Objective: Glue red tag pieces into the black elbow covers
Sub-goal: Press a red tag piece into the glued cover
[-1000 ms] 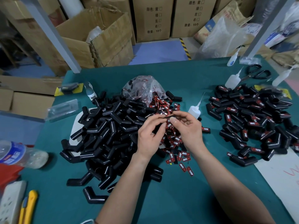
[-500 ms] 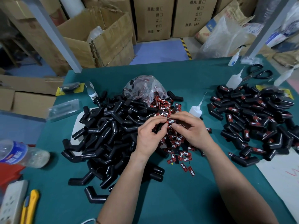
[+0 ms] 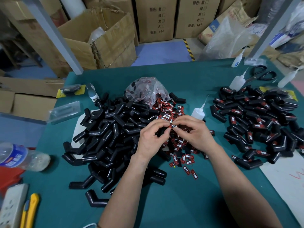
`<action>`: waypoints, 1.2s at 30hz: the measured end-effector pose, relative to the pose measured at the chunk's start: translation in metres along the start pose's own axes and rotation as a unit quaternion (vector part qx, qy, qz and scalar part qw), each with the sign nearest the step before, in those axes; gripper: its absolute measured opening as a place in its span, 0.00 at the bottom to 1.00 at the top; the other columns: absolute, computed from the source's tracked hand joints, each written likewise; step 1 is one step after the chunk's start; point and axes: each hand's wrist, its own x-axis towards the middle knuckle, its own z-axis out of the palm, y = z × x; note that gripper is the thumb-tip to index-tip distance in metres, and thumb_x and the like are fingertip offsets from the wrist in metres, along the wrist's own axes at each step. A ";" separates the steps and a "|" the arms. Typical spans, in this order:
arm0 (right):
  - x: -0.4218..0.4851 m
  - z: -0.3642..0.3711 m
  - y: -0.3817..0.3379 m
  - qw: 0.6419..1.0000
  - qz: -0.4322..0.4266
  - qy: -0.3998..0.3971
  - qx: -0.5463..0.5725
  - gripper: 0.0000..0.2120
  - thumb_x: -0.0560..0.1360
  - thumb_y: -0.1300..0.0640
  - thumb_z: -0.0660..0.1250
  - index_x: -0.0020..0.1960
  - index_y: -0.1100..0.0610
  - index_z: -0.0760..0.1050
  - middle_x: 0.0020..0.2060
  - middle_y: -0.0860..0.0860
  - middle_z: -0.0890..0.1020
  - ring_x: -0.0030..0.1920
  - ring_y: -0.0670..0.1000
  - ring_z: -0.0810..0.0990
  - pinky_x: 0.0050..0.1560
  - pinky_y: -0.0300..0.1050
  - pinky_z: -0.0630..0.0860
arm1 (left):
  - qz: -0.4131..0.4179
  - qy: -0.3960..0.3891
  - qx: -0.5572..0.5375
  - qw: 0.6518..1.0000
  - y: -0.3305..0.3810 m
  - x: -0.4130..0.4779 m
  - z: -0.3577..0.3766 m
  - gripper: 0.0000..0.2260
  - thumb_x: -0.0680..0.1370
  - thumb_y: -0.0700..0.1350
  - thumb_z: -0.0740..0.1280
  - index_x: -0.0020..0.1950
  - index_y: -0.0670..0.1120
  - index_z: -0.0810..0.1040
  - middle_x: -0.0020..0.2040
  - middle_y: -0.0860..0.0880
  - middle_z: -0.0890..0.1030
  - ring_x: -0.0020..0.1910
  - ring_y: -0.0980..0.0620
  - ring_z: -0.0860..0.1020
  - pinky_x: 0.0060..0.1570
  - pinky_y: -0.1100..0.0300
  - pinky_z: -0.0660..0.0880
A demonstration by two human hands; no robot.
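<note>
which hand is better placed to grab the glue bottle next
Right. The glue bottle stands just beyond the right hand; the left hand would have to cross over. Both pinch one red tag.

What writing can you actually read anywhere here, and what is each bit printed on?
"TAPER": red tag pinched between the left hand and right hand, the loose tags, and the tagged covers.
"颜色: 紫 绿 左 右", "数量: 10个": cardboard box; the same on the next box.
Water bottle label: blurred, unreadable.
Red scrawl on the white sheet: illegible.
</note>
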 end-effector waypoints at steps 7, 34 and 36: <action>0.000 0.000 0.001 1.000 -0.003 0.000 -0.002 0.08 0.76 0.61 0.74 0.55 0.58 0.84 0.51 0.50 0.83 0.54 0.50 0.83 0.58 0.44 0.77 | -0.009 -0.001 0.000 1.000 0.001 0.000 0.000 0.07 0.77 0.37 0.74 0.55 0.42 0.85 0.54 0.54 0.84 0.55 0.55 0.83 0.61 0.62 0.77; 0.000 0.004 0.006 1.000 0.002 0.005 -0.009 0.08 0.76 0.60 0.74 0.56 0.58 0.84 0.51 0.50 0.83 0.54 0.50 0.83 0.58 0.44 0.78 | -0.011 -0.009 0.019 1.000 0.003 0.002 -0.002 0.07 0.77 0.35 0.74 0.55 0.41 0.86 0.54 0.50 0.85 0.55 0.56 0.83 0.61 0.61 0.77; 0.000 0.004 0.006 1.000 0.005 0.004 -0.006 0.09 0.76 0.60 0.74 0.56 0.57 0.83 0.52 0.49 0.83 0.54 0.50 0.83 0.58 0.43 0.77 | -0.012 -0.011 0.021 1.000 0.004 0.002 -0.002 0.07 0.77 0.35 0.74 0.55 0.40 0.85 0.54 0.50 0.85 0.55 0.56 0.83 0.61 0.61 0.77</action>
